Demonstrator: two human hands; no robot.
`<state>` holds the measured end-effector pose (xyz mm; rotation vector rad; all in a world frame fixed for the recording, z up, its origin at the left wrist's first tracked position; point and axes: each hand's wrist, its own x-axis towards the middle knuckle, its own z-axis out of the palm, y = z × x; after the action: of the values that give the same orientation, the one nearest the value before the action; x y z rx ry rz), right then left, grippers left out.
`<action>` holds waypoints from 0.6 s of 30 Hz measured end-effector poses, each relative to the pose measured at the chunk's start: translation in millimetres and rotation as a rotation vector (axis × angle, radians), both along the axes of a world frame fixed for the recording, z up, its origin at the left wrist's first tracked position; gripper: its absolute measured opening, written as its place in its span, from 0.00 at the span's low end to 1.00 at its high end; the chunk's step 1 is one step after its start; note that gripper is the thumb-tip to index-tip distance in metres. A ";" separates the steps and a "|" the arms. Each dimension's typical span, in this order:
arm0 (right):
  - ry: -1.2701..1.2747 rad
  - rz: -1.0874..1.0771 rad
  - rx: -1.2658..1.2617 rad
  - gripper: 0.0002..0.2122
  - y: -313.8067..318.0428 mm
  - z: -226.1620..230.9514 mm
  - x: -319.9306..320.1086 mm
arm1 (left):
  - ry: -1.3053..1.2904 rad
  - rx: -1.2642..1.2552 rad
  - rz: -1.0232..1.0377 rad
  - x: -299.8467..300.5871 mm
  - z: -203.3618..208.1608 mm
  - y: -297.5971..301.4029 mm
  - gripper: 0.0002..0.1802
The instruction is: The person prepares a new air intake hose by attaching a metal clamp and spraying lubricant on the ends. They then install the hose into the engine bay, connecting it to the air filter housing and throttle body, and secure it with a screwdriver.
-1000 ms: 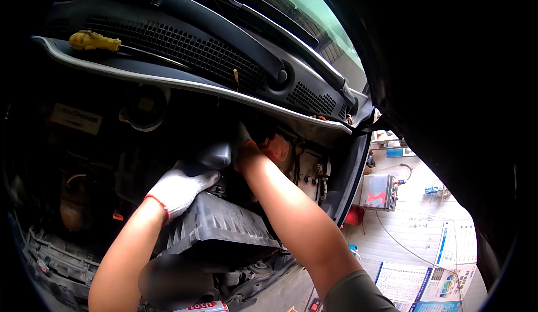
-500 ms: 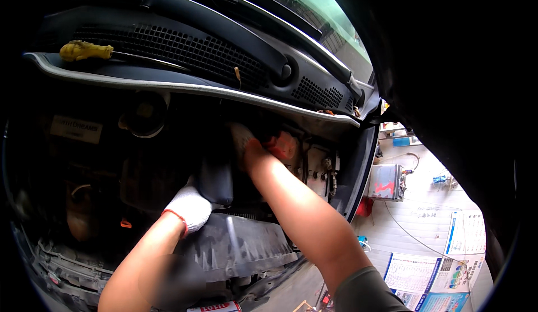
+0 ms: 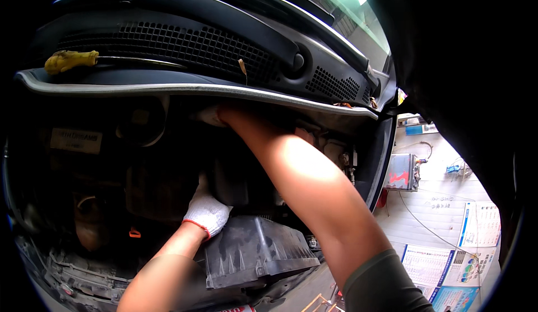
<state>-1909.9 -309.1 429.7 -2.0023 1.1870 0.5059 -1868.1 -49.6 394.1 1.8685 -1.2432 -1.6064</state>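
In the open engine bay, my left hand wears a white knit glove with a red cuff. It reaches in beside a dark plastic duct, just above a dusty black air filter housing. One finger seems to point up into shadow; the others are hard to make out. Farther in, my right hand, also gloved, is under the pale-edged rear lip of the bay. Darkness hides its fingers and whatever they touch. My right forearm crosses above the bay's right side.
A yellow-handled screwdriver lies on the cowl below the vent grille. An orange loop handle sits left of my left forearm. Beyond the fender, a battery-like box and printed sheets lie on a pale surface.
My right hand has moved left and deeper under the rear lip, its forearm now covering the red part seen before. My left hand has shifted slightly on the duct's side. The view has shifted too.
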 end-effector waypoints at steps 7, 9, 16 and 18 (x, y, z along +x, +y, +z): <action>-0.065 0.022 -0.050 0.36 -10.5 -10.2 4.9 | 0.101 -0.181 0.063 -1.0 2.6 -5.5 0.59; -0.071 0.025 -0.054 0.36 -11.3 -11.9 7.9 | -0.147 -0.399 -0.062 -8.5 -20.5 -3.3 0.59; -0.078 0.001 -0.083 0.35 -19.4 -16.7 -6.1 | -0.062 -0.291 0.025 -19.9 12.7 -29.3 0.60; -0.088 0.005 -0.084 0.35 -19.5 -17.7 -4.3 | -0.097 -0.308 0.067 -21.0 7.5 -30.2 0.62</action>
<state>-1914.2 -328.6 412.1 -2.0775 1.1668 0.3712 -1889.1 -79.8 401.5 1.7874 -1.3654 -1.2233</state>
